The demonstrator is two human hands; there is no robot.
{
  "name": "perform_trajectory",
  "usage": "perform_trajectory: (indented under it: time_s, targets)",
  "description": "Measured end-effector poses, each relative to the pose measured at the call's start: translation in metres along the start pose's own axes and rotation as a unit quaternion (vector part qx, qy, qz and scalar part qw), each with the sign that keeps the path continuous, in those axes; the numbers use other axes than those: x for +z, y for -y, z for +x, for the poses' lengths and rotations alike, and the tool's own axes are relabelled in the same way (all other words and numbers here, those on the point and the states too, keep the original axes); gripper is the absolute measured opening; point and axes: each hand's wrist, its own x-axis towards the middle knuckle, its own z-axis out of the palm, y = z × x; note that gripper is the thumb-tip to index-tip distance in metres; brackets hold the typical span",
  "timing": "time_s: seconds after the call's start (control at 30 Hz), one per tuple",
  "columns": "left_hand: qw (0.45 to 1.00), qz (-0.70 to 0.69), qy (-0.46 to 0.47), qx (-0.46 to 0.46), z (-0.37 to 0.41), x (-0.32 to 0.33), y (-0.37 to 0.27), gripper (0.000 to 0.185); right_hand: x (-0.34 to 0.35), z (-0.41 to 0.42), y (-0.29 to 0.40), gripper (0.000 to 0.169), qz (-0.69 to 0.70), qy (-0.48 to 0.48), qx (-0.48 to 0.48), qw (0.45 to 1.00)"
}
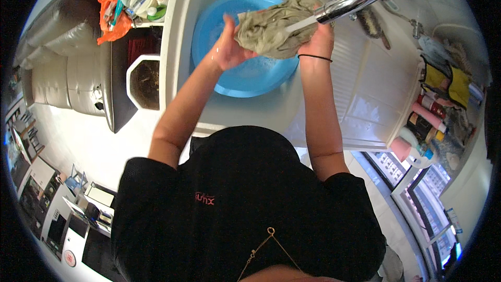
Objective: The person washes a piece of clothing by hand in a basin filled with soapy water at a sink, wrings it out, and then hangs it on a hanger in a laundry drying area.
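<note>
A wet grey-green cloth (270,33) is bunched between my two hands above a blue plastic basin (250,90). My left hand (231,47) holds its left end, thumb raised and fingers partly hidden beneath the fabric. The other end rests in my right hand (321,41), which wears a thin black band at the wrist; the tap hides part of this hand. From the chrome tap (344,4), a stream of water (301,24) runs onto the cloth. Sudsy water shows in the basin, which stands inside a white sink (235,109).
Right of the basin lies a ribbed washboard slope (336,74), with a scrub brush (370,23) beyond it. Bottles and a pink cup (400,149) line the right ledge. At left are a crowded shelf with an orange plastic bag (113,27), an octagonal white-rimmed container (133,82) and a leather sofa (74,74).
</note>
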Motion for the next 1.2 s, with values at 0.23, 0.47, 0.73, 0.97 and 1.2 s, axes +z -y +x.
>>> perform_trajectory:
  time_s: [0.23, 0.47, 0.73, 0.97, 1.2]
  targets:
    - [0.933, 0.168, -0.069, 0.312, -0.002, 0.038, -0.003, 0.116, -0.014, -0.037, -0.037, 0.04, 0.129, -0.065, 0.156, 0.977]
    - [0.948, 0.13, -0.073, 0.282, -0.009, 0.056, -0.021, 0.06, -0.009, -0.057, -0.056, 0.057, 0.278, 0.162, 0.206, 0.924]
    - [0.945, -0.248, -0.162, 0.139, 0.012, 0.039, -0.006, 0.045, -0.002, -0.055, -0.019, 0.049, -0.07, 0.14, -0.086, 0.984]
    - [0.952, -0.243, 0.17, -0.076, 0.051, 0.0, 0.001, 0.039, 0.047, -0.092, 0.036, 0.031, -0.563, 0.438, -0.384, 0.586]
    - [0.844, 0.514, 0.103, -0.114, 0.056, 0.075, -0.042, 0.037, 0.057, -0.104, 0.019, 0.035, -0.558, 0.568, -0.359, 0.487]
